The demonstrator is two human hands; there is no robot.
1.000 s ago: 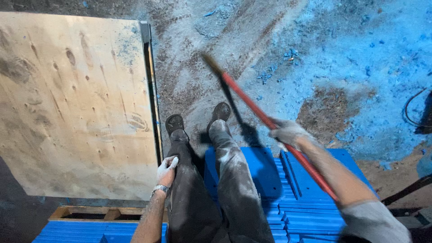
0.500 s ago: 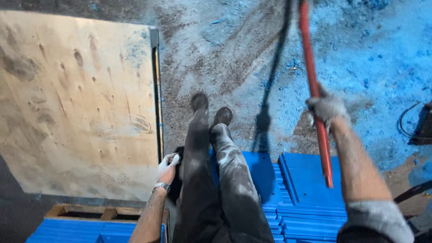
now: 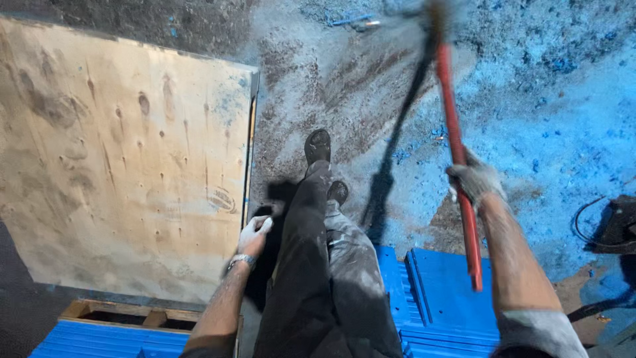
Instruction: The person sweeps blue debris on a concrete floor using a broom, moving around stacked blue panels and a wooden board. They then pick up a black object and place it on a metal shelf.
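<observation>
Broom (image 3: 456, 132) now stands nearly upright, its bristle end reaching further out over the dusty floor (image 3: 371, 86) than half a second ago, and I see both feet stepped slightly forward. Right hand (image 3: 474, 180) is wrapped firmly around the red handle at mid-length; the handle's lower end hangs over the blue sheets (image 3: 444, 292). Handle is thin, straight, red; the head is blurred. Left hand (image 3: 254, 233), gloved, is loosely curled and holding nothing, beside the plywood board's (image 3: 119, 166) right edge.
</observation>
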